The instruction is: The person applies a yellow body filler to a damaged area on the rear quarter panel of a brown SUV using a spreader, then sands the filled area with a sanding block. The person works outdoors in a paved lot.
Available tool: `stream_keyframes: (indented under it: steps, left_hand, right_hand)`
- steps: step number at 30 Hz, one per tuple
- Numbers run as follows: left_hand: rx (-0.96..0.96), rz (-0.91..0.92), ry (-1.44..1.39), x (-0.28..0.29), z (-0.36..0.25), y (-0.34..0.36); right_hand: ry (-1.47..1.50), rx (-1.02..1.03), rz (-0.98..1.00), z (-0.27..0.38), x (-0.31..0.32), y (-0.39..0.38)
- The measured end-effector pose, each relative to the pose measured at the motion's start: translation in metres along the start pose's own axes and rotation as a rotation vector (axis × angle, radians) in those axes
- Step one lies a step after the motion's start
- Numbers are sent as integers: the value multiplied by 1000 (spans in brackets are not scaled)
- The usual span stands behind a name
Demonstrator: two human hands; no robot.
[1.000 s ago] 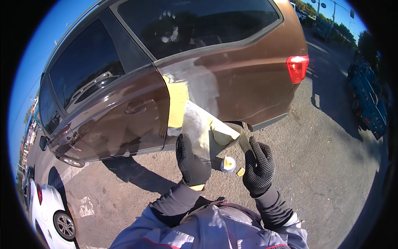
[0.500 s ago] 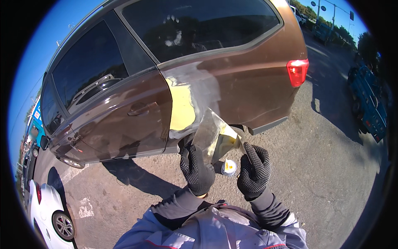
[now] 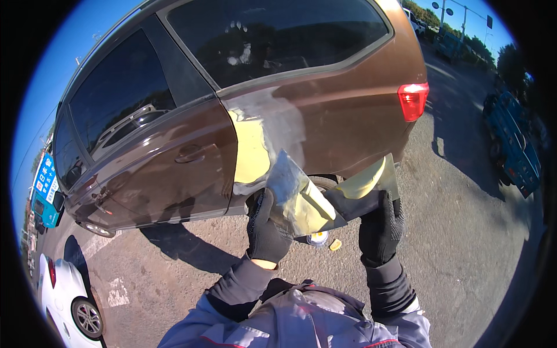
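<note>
A thin grey filler spreader [image 3: 285, 181] with a thick smear of yellow filler [image 3: 315, 210] is gripped in my left hand [image 3: 269, 229], which wears a black dotted glove. My right hand [image 3: 380, 233], gloved alike, pinches a second flat spreader [image 3: 387, 184] that carries a curved ridge of yellow filler along it. The two sheets come together, or overlap, near their inner edges. Just beyond them, a yellow filled patch [image 3: 250, 152] with a sanded grey surround [image 3: 284, 124] covers the brown car's [image 3: 348, 116] rear side, beside the door.
On the ground below the spreaders sits a small round tub [image 3: 317, 238], partly hidden, next to a yellow lump [image 3: 335, 245]. The car's rear wheel [image 3: 323, 182] shows behind the sheets. A white car [image 3: 67, 293] stands at the lower left, a blue cart [image 3: 513, 145] at the far right.
My right hand has moved right and up, turning its spreader so the filler ridge shows. The left spreader has tilted, showing more yellow filler. The yellow lump on the ground has come into view.
</note>
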State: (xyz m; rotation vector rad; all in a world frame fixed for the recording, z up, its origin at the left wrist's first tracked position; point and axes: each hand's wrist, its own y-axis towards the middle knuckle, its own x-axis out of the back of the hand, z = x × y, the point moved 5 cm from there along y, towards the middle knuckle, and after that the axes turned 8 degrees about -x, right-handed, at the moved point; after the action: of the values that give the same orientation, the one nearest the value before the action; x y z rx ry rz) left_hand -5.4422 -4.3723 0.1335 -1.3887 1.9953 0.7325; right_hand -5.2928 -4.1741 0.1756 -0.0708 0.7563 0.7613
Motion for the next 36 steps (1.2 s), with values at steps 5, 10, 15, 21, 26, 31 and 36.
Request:
stream_keyframes:
  steps: [5,10,15,21,26,31,36]
  left_hand:
    - [110,-41,-212,-2,4,3]
    - [11,-130,-165,8,-23,13]
    - [-136,-67,-45,-7,-20,8]
    - [-363,102,468,-17,-10,-9]
    - [-815,191,1196,-29,-3,-36]
    - [-591,179,754,-35,17,-45]
    - [-801,607,1137,-48,-2,-46]
  right_hand:
    - [-827,-32,519,-3,-22,-7]
    - [-869,-153,438,-7,-1,1]
    - [-223,-369,65,-39,14,2]
    - [-83,-379,-53,-55,9,5]
    - [-59,-311,3,-47,-9,11]
    - [-278,-87,16,-29,-13,15]
    - [105,-139,25,-24,15,23]
